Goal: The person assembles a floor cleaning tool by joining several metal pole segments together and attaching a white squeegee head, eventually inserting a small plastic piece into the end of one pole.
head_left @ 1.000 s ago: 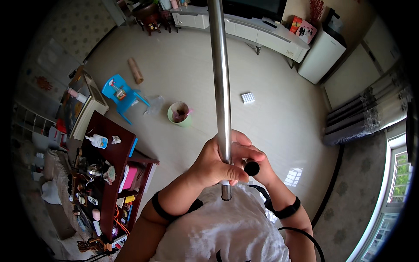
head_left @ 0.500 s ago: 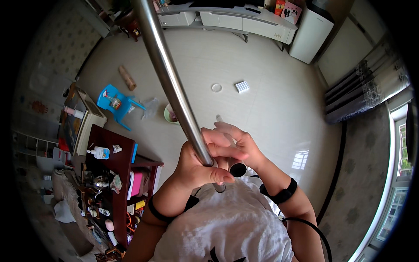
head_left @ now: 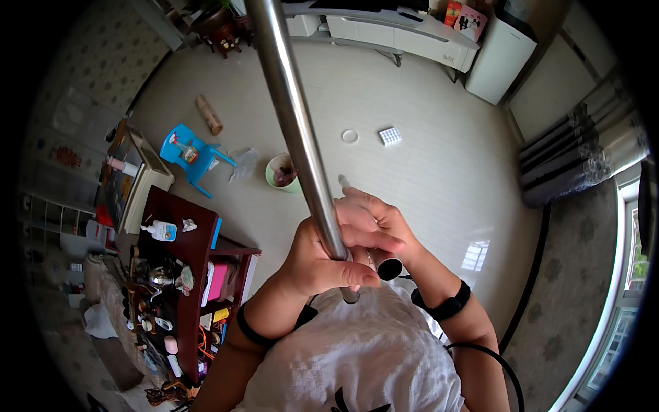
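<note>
A long shiny metal pole [head_left: 292,117] rises from my hands past the top of the view, tilted to the left. My left hand [head_left: 312,261] is closed round its lower part, and the pole's grey lower end shows under my thumb, just above my white shirt. My right hand [head_left: 384,223] is closed round a shorter metal tube [head_left: 389,268], whose dark hollow end points back at me beside my left thumb. Most of this tube is hidden by my fingers, which overlap those of my left hand. A pale, rounded tip shows beyond my right fingers; what it belongs to I cannot tell.
On the floor are a green bucket [head_left: 271,182] with cloth, a blue chair [head_left: 195,161] bearing a spray bottle, a brown roll [head_left: 209,115], a white ring [head_left: 350,136] and a white gridded block [head_left: 390,136]. A cluttered dark red table [head_left: 195,237] stands left; a white cabinet [head_left: 419,42] stands far.
The pole and both hands have shifted slightly right in view. The room has shifted too, and more of the green bucket shows beside the pole. Both grips stay closed.
</note>
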Action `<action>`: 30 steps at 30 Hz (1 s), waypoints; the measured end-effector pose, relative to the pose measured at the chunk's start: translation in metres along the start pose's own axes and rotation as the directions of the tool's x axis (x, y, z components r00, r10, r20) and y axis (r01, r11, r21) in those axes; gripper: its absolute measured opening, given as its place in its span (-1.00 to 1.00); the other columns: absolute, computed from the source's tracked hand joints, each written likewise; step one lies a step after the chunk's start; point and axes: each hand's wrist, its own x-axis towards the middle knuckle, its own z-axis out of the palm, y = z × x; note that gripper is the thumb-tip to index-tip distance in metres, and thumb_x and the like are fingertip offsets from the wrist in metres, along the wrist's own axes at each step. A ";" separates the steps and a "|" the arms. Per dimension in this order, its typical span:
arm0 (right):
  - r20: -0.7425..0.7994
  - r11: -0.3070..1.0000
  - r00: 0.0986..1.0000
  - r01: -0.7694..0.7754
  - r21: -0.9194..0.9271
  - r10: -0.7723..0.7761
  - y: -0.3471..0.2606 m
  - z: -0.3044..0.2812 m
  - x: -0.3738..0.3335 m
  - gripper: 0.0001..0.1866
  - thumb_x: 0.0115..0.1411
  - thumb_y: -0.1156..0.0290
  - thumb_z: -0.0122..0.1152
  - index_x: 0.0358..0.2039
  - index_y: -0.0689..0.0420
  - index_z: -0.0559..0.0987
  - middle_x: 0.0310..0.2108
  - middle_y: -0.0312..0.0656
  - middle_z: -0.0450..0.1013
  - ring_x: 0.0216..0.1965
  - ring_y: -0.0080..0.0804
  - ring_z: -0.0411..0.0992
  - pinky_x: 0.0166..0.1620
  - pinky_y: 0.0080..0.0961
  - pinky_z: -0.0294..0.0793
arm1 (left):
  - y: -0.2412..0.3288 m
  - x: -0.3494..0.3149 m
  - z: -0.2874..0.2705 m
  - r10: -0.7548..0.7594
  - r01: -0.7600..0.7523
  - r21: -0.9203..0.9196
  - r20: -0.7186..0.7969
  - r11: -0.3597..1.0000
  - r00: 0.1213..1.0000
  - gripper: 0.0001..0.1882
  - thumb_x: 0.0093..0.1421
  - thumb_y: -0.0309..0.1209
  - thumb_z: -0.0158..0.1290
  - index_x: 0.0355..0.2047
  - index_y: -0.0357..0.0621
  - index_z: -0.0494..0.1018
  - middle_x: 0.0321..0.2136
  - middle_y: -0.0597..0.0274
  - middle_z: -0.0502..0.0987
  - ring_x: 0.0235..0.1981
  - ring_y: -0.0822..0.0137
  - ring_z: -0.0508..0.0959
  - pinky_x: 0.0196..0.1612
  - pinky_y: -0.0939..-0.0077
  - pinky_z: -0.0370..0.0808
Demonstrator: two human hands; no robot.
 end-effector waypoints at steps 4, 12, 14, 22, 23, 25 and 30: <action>0.005 0.995 0.999 -0.037 -0.093 0.038 -0.007 0.001 -0.003 -0.54 -0.09 0.70 -0.03 -0.12 0.09 0.38 -0.02 -0.10 0.24 0.04 -0.21 0.17 0.05 -0.41 0.19 | -0.002 -0.005 -0.006 0.035 -0.037 -0.123 -0.015 0.992 0.999 -0.43 -0.15 -0.71 0.09 -0.14 -0.25 0.07 -0.26 -0.30 0.39 -0.57 0.29 0.51 -0.69 0.70 0.37; -0.009 0.958 0.996 0.082 -0.273 -0.088 -0.017 0.002 -0.004 -0.51 -0.12 0.72 0.00 -0.11 0.07 0.37 -0.06 -0.11 0.28 -0.03 -0.19 0.23 -0.01 -0.42 0.28 | -0.003 -0.005 -0.008 0.084 -0.088 -0.239 -0.027 0.967 0.996 -0.45 -0.11 -0.68 0.08 -0.14 -0.23 0.04 -0.24 -0.32 0.37 -0.62 0.30 0.48 -0.74 0.71 0.32; -0.010 0.956 0.996 0.078 -0.282 -0.084 -0.018 0.001 -0.004 -0.51 -0.12 0.73 0.00 -0.11 0.07 0.37 -0.06 -0.11 0.28 -0.03 -0.19 0.24 -0.01 -0.42 0.28 | -0.002 -0.005 -0.008 0.086 -0.089 -0.259 -0.021 0.962 0.996 -0.46 -0.11 -0.68 0.08 -0.16 -0.22 0.05 -0.24 -0.31 0.37 -0.63 0.30 0.47 -0.74 0.71 0.32; -0.017 0.956 0.998 0.054 -0.289 -0.061 -0.019 0.003 -0.004 -0.49 -0.14 0.75 -0.01 -0.12 0.08 0.37 -0.06 -0.11 0.27 -0.03 -0.19 0.24 0.00 -0.42 0.27 | 0.002 -0.006 -0.009 0.075 -0.072 -0.276 0.000 0.958 0.997 -0.47 -0.10 -0.71 0.05 -0.17 -0.23 0.03 -0.24 -0.33 0.36 -0.59 0.26 0.50 -0.68 0.69 0.39; -0.018 0.959 0.999 0.044 -0.281 -0.051 -0.021 0.004 -0.004 -0.49 -0.15 0.75 -0.01 -0.12 0.08 0.37 -0.06 -0.12 0.27 -0.03 -0.19 0.24 0.01 -0.42 0.27 | 0.002 -0.006 -0.010 0.080 -0.075 -0.278 0.005 0.958 0.997 -0.47 -0.10 -0.71 0.05 -0.17 -0.23 0.03 -0.24 -0.33 0.36 -0.57 0.25 0.50 -0.67 0.69 0.40; -0.013 0.960 0.998 0.048 -0.276 -0.053 -0.021 0.005 -0.004 -0.49 -0.15 0.75 -0.01 -0.12 0.08 0.37 -0.06 -0.12 0.27 -0.03 -0.18 0.24 0.01 -0.42 0.27 | 0.002 -0.007 -0.011 0.091 -0.083 -0.279 0.015 0.957 0.996 -0.47 -0.10 -0.72 0.04 -0.16 -0.24 0.03 -0.24 -0.34 0.36 -0.55 0.24 0.51 -0.65 0.68 0.42; -0.013 0.966 0.999 0.040 -0.257 -0.044 -0.021 0.006 -0.001 -0.54 -0.09 0.71 -0.01 -0.11 0.07 0.37 -0.10 -0.14 0.30 -0.07 -0.26 0.28 -0.03 -0.47 0.30 | 0.004 -0.008 -0.016 0.102 -0.097 -0.199 0.017 0.975 0.995 -0.47 -0.11 -0.67 0.08 -0.16 -0.24 0.05 -0.21 -0.35 0.34 -0.65 0.33 0.48 -0.63 0.63 0.42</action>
